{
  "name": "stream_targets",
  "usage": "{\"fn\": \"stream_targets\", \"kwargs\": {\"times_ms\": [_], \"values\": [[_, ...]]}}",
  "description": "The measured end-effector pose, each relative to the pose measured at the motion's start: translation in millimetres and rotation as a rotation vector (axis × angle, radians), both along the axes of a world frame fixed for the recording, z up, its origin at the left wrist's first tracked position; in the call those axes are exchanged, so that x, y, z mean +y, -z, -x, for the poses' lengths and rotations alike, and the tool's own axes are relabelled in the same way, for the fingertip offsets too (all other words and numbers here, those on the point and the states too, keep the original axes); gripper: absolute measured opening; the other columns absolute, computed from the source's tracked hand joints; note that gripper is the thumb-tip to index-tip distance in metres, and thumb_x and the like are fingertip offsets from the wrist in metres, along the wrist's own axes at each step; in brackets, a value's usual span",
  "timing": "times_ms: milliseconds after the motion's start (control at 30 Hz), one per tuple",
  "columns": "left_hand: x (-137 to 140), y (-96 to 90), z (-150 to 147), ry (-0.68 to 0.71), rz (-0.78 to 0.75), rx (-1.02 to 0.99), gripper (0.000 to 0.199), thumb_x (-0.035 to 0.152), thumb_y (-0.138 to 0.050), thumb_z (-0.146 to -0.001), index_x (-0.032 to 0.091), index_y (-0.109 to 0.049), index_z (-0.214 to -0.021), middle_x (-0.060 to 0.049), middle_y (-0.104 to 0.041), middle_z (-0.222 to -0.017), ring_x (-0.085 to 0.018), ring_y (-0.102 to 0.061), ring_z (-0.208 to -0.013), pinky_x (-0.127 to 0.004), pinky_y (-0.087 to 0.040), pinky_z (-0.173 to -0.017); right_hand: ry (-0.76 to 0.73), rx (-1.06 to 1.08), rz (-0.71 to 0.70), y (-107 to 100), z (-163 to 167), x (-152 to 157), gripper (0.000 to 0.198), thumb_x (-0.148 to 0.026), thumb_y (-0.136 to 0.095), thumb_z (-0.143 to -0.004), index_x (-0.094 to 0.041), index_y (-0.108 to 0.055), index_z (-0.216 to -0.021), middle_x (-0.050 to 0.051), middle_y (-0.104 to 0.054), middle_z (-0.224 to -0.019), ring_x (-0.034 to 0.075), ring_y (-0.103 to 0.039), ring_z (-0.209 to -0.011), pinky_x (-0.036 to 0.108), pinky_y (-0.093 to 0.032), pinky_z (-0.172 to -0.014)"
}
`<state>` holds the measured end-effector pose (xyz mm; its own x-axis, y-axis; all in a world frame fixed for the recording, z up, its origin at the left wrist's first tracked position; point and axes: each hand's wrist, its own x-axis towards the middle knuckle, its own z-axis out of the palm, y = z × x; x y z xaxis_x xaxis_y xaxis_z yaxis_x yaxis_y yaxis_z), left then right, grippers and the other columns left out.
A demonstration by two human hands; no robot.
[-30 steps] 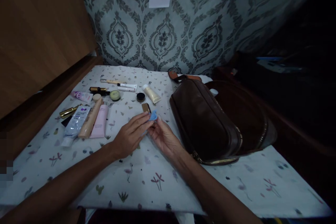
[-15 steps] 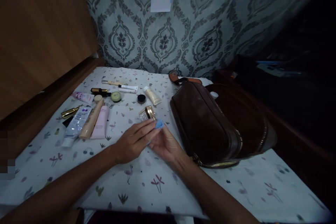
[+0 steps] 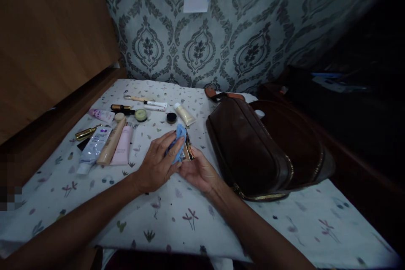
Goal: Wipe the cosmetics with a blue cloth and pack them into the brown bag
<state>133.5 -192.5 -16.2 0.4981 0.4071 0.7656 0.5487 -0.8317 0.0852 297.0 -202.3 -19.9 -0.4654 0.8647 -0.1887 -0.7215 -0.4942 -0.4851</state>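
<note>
Fingers [image 3: 172,150] of the palm-down left hand [image 3: 155,164] grip one crumpled blue cloth [image 3: 180,133] against one small glossy gold-coloured case [image 3: 187,152], held in the upturned right hand [image 3: 200,171]. Forearms [image 3: 88,213] slant in from seven and five o'clock. Three large soft tubes [image 3: 110,145] lie at nine; one brown leather bag [image 3: 243,147] sits at three.

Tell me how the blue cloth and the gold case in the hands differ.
The blue cloth is matte and crumpled; the gold case is shiny and straight-edged. The left hand holds the cloth, while the right hand holds the case. Both are partly hidden by fingers.
</note>
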Motion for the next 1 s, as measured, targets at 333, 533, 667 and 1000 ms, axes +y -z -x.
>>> {"fn": "stream_targets", "kwargs": {"times_ms": [333, 533, 667, 1000], "values": [[6.4, 5.9, 4.3, -0.162, 0.281, -0.058, 0.058, 0.041, -0.035, -0.102, 0.019, -0.025, -0.155, -0.016, -0.048, -0.13, -0.029, -0.049, -0.119, -0.043, -0.049, -0.096, 0.038, 0.003, -0.039, 3.2, -2.7, 1.1, 0.036, -0.035, -0.086, -0.064, -0.023, -0.07, -0.094, -0.001, -0.076, -0.101, 0.016, -0.067, -0.09, 0.034, -0.054, -0.086], [5.6, 8.2, 2.3, -0.166, 0.461, -0.07, 0.052, 0.044, -0.032, -0.102, 0.019, -0.036, -0.147, -0.011, -0.055, -0.116, -0.026, -0.054, -0.108, -0.042, -0.053, -0.089, 0.13, -0.007, -0.013, 6.5, -1.8, 4.4, 0.038, -0.036, -0.091, -0.059, -0.024, -0.069, -0.088, -0.001, -0.075, -0.096, 0.016, -0.067, -0.089, 0.032, -0.056, -0.087], [4.8, 8.7, 1.6, -0.131, 0.522, -0.112, 0.052, 0.046, -0.033, -0.102, 0.018, -0.038, -0.146, -0.011, -0.053, -0.118, -0.025, -0.055, -0.109, -0.043, -0.051, -0.093, 0.17, -0.014, -0.031, 9.1, 0.4, 5.7, 0.035, -0.033, -0.089, -0.064, -0.024, -0.069, -0.091, -0.001, -0.075, -0.098, 0.014, -0.066, -0.094, 0.027, -0.055, -0.09], [-4.4, 12.9, -5.8, 0.043, 0.691, -0.176, 0.058, 0.047, -0.046, -0.099, 0.023, -0.033, -0.149, -0.011, -0.05, -0.12, -0.024, -0.057, -0.107, -0.038, -0.053, -0.09, 0.441, -0.262, -0.131, 8.3, 2.7, 12.1, 0.042, -0.025, -0.09, -0.06, -0.024, -0.066, -0.094, -0.005, -0.07, -0.092, 0.011, -0.064, -0.086, 0.023, -0.052, -0.083]]}}
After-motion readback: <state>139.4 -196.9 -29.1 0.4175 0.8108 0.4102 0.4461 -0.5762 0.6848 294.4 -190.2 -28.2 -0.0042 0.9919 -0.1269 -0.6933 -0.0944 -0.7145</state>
